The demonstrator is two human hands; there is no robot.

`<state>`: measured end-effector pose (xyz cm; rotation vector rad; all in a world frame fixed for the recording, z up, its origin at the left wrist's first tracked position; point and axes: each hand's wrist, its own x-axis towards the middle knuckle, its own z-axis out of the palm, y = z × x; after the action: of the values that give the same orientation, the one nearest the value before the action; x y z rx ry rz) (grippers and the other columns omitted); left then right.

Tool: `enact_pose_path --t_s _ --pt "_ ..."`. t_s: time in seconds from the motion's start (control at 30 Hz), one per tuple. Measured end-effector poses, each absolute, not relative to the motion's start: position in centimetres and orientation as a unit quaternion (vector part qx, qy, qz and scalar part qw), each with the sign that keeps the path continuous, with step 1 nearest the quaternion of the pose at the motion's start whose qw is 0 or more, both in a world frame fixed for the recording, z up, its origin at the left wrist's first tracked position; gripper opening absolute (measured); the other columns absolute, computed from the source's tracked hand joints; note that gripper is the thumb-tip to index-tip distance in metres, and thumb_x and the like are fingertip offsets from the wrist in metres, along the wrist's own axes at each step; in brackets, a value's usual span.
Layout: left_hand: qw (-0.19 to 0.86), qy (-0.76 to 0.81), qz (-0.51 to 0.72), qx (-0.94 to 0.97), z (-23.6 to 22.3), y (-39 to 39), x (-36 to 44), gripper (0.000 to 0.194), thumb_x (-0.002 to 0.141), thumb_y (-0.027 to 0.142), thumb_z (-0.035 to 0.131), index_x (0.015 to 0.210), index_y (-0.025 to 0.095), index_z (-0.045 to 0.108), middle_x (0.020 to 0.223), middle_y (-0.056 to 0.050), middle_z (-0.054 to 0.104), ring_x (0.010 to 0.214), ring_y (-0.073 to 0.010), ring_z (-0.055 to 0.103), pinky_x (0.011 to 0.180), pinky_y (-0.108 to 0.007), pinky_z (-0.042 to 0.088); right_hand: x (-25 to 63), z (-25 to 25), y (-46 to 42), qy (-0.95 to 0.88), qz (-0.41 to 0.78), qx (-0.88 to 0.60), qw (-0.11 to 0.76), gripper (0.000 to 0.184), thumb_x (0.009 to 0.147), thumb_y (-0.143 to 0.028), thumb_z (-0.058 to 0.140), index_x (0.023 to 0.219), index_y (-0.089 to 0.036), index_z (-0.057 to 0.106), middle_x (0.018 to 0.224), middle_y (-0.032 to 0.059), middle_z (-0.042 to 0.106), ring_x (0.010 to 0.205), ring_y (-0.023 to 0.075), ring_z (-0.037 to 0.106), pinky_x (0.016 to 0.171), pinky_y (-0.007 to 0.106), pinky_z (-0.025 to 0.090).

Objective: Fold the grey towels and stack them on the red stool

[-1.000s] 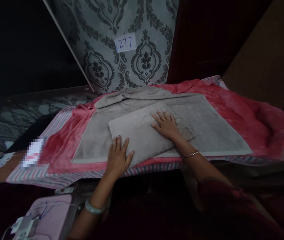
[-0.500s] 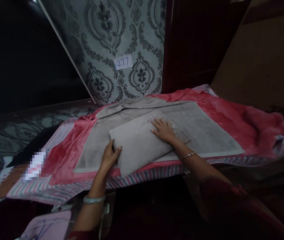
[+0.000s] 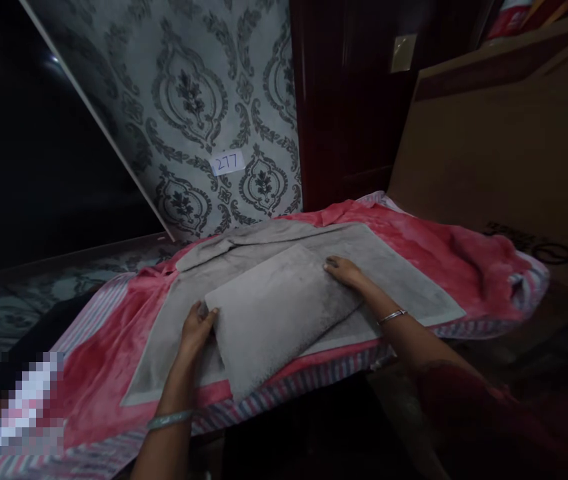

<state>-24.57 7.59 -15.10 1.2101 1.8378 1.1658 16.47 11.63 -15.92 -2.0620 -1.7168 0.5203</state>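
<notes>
A folded grey towel [image 3: 277,310] lies on a larger flat grey towel [image 3: 404,280], both spread over a pink blanket [image 3: 469,250] with a striped border. My left hand [image 3: 197,328] grips the folded towel's left edge, fingers curled under it. My right hand [image 3: 345,272] holds the towel's far right edge, fingers tucked around the fold. Each wrist wears a bangle.
Patterned grey wallpaper with a paper label reading 277 [image 3: 227,163] rises behind the blanket. A dark wooden door [image 3: 344,107] stands to its right, a brown cardboard panel [image 3: 504,147] further right. A blurred patch [image 3: 24,407] lies at lower left.
Both hands went from lying flat on top of the folded towel to gripping its left and right edges. The view has swung upward and to the right.
</notes>
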Motion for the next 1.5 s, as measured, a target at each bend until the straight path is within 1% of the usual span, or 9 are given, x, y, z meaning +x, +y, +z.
enact_pose_path --t_s 0.1,0.23,0.33,0.67,0.97,1.17,1.3,1.4,1.5 --pt "0.390 0.682 0.464 0.408 -15.0 7.0 -24.3 0.065 0.081 0.024 0.073 0.140 0.013 0.047 0.061 0.005 0.060 0.042 -0.0116 0.053 0.042 -0.020 0.040 16.0 -15.7 13.0 -0.613 0.202 -0.735 0.206 0.051 0.094 -0.037 0.055 0.139 -0.012 0.059 0.139 0.0138 0.060 0.125 0.0248 0.058 0.100 0.028 0.045" --pt "0.531 0.612 0.466 0.355 -14.4 6.2 -24.1 0.027 0.079 0.023 0.074 0.100 0.009 0.065 0.062 -0.002 0.065 0.045 -0.0146 0.059 0.042 -0.023 0.045 15.7 -15.5 14.5 -0.592 0.225 -0.742 0.222 0.043 0.091 -0.039 0.062 0.124 -0.012 0.069 0.126 0.0141 0.068 0.115 0.0252 0.064 0.090 0.027 0.049" --pt "0.570 0.599 0.445 0.344 -14.0 6.0 -23.7 0.016 0.076 0.021 0.076 0.082 0.010 0.066 0.065 -0.008 0.070 0.051 -0.0175 0.065 0.047 -0.025 0.049 15.8 -15.4 14.9 -0.572 0.249 -0.745 0.238 0.034 0.089 -0.038 0.065 0.110 -0.013 0.074 0.110 0.0113 0.074 0.101 0.0226 0.069 0.079 0.024 0.050" --pt "0.564 0.582 0.484 0.330 -13.4 5.3 -21.3 0.026 0.068 0.015 0.079 0.093 0.011 0.071 0.081 -0.012 0.077 0.080 -0.0262 0.075 0.072 -0.032 0.059 14.9 -14.2 14.2 -0.556 0.311 -0.720 0.277 0.029 0.084 -0.036 0.070 0.101 -0.012 0.075 0.097 0.0093 0.075 0.084 0.0195 0.068 0.069 0.024 0.049" --pt "0.520 0.529 0.598 0.304 -11.0 2.1 -19.7 0.041 0.071 0.018 0.077 0.111 0.015 0.068 0.092 -0.008 0.077 0.088 -0.0265 0.075 0.081 -0.035 0.061 15.8 -7.3 18.1 -0.633 0.277 -0.663 0.288 0.029 0.089 -0.035 0.062 0.106 -0.014 0.071 0.095 0.0050 0.073 0.079 0.0163 0.064 0.071 0.024 0.049" --pt "0.619 0.505 0.545 0.255 -15.0 0.7 -18.8 0.028 0.074 0.015 0.073 0.101 0.014 0.066 0.093 -0.010 0.077 0.089 -0.0268 0.075 0.077 -0.036 0.063 13.9 -9.1 19.7 -0.645 0.201 -0.702 0.224 0.028 0.083 -0.031 0.069 0.105 -0.015 0.074 0.102 0.0099 0.074 0.096 0.0221 0.067 0.083 0.027 0.051" --pt "0.647 0.487 0.531 0.250 -16.7 0.9 -19.2 0.028 0.069 0.012 0.074 0.095 0.013 0.064 0.086 -0.010 0.076 0.086 -0.0277 0.075 0.074 -0.038 0.063 12.1 -11.9 18.8 -0.638 0.157 -0.732 0.180 0.040 0.088 -0.030 0.063 0.123 -0.012 0.068 0.119 0.0179 0.069 0.113 0.0258 0.065 0.093 0.033 0.049" --pt "0.648 0.485 0.530 0.254 -16.7 1.1 -19.4 0.032 0.067 0.013 0.076 0.097 0.014 0.064 0.089 -0.011 0.076 0.086 -0.0280 0.075 0.072 -0.037 0.063 10.5 -12.4 18.2 -0.642 0.111 -0.737 0.180 0.049 0.096 -0.034 0.051 0.142 -0.018 0.055 0.141 0.0191 0.056 0.132 0.0296 0.052 0.107 0.046 0.041" --pt "0.646 0.494 0.523 0.257 -16.8 1.2 -19.2 0.040 0.065 0.018 0.081 0.101 0.016 0.063 0.095 -0.010 0.077 0.091 -0.0288 0.075 0.072 -0.036 0.063 8.8 -13.1 17.7 -0.694 0.062 -0.692 0.188 0.055 0.100 -0.048 0.043 0.151 -0.029 0.043 0.160 0.0094 0.035 0.147 0.0300 0.030 0.117 0.057 0.025"
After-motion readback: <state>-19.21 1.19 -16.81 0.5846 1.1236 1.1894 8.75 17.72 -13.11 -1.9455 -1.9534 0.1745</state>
